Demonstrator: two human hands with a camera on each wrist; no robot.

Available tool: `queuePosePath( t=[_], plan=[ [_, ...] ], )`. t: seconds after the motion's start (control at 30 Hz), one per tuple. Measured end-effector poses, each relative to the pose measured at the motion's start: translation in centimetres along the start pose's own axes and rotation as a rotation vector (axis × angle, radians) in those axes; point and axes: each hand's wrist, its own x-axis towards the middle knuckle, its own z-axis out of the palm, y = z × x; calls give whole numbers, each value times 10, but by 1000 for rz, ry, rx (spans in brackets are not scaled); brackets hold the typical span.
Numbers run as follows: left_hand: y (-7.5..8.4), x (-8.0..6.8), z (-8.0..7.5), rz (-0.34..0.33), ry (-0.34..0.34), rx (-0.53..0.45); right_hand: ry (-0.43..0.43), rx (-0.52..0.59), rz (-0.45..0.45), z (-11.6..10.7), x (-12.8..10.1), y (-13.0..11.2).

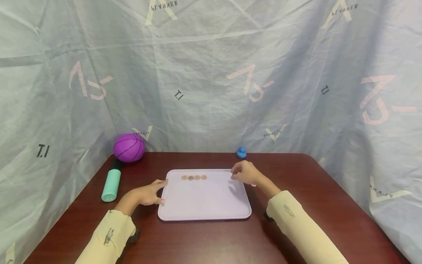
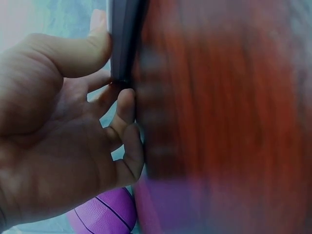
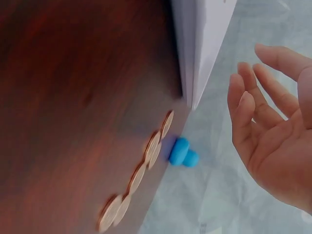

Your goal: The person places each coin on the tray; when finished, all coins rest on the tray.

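Note:
A pale lilac tray (image 1: 204, 201) lies on the table, with a row of several copper-coloured coins (image 1: 197, 177) near its far edge. My left hand (image 1: 150, 193) is at the tray's left side, thumb and forefinger spread along the rim. In the left wrist view, its thumb overlaps the tray's edge and the other fingers bend loosely beside it. Over the tray's far right corner is my right hand (image 1: 245, 173). Its fingers (image 3: 251, 105) are loosely bent, with nothing visible between them and the thumb. More coins (image 3: 137, 178) lie on the table beside the tray, mostly hidden by the right arm in the head view.
A purple basketball (image 1: 129, 147) sits at the table's far left corner, with a mint-green bottle (image 1: 111, 186) in front of it. At the far edge stands a small blue rubber duck (image 1: 241, 152). Grey printed cloth (image 1: 211, 80) hangs around the dark red wooden table (image 1: 197, 242).

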Motion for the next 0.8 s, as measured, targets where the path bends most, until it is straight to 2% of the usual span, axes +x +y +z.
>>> queuePosePath(
  t=[0.33, 0.8],
  plan=[
    [-4, 2, 1, -6, 7, 11, 1, 58, 110, -21, -26, 25],
    [-2, 1, 2, -8, 6, 4, -10, -8, 119, -40, -64, 57]
  ],
)
